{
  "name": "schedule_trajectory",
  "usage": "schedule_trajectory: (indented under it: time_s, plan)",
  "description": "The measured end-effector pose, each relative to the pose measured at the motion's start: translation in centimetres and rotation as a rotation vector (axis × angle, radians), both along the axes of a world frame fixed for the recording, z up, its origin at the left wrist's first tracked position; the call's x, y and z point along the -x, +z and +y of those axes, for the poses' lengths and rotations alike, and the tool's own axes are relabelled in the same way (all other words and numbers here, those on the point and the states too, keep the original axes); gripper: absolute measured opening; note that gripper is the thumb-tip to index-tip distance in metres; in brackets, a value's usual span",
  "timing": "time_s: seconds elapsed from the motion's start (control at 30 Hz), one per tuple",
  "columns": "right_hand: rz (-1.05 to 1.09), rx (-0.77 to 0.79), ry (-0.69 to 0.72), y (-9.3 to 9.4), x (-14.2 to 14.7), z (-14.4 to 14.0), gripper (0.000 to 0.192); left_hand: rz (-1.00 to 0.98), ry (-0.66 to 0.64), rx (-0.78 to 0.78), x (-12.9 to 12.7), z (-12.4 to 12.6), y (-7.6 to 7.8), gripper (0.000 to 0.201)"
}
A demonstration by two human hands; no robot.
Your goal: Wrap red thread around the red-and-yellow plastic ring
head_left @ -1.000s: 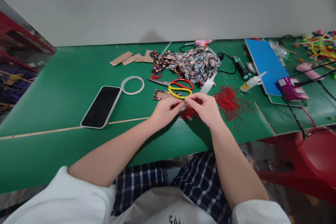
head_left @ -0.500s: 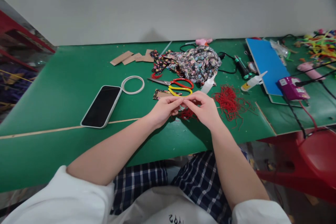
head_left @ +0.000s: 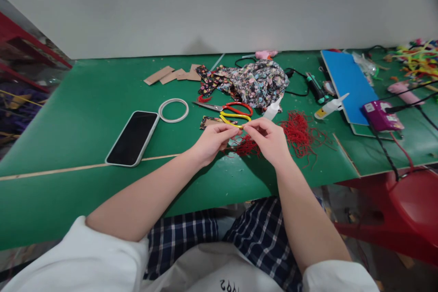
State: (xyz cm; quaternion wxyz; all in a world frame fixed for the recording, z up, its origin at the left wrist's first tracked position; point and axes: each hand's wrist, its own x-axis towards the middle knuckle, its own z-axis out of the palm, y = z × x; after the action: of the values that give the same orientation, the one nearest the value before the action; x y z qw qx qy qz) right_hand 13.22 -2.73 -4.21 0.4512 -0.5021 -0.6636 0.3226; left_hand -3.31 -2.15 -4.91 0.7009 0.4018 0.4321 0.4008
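As the left hand [head_left: 214, 141] and right hand [head_left: 270, 139] nearly meet over the tabletop [head_left: 92, 109], nearer its front edge, whether the bent fingers pinch a strand cannot be told. Work appears unfinished: a cardboard piece [head_left: 213, 122] beyond the left hand carries floral edging, but red yarn [head_left: 296, 130], thin, wavy and tangled, lies loose beside the right hand, a smaller red bunch [head_left: 248, 147] between the two.

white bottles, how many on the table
2: one bottle just beyond the right hand, the other bottle by the blue board's left edge. The cloth could hide more.
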Motion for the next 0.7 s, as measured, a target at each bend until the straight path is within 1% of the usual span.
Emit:
schedule_trajectory:
  time_s: [0.1, 0.2, 0.37, 0.6, 0.7]
  plan:
    - [0.049, 0.050, 0.000, 0.03, -0.18, 0.11, 0.015, 0.021, 0.025, -0.003, 0.05, -0.07, 0.38, 0.026]
    - [0.077, 0.075, 0.048, 0.14, -0.13, 0.07, 0.016, 0.032, 0.029, -0.014, 0.02, -0.17, 0.46, 0.027]
    - [0.088, 0.041, 0.086, 0.24, 0.12, -0.10, 0.009, 0.072, 0.042, -0.096, -0.06, -0.29, 0.02, 0.027]
    - [0.061, 0.006, 0.075, 0.10, 0.04, 0.03, 0.006, 0.151, 0.033, -0.195, -0.05, -0.38, -0.09, 0.026]
    - [0.048, 0.026, 0.070, 0.17, 0.02, 0.03, 0.006, 0.152, 0.030, -0.190, -0.06, -0.42, -0.03, 0.025]
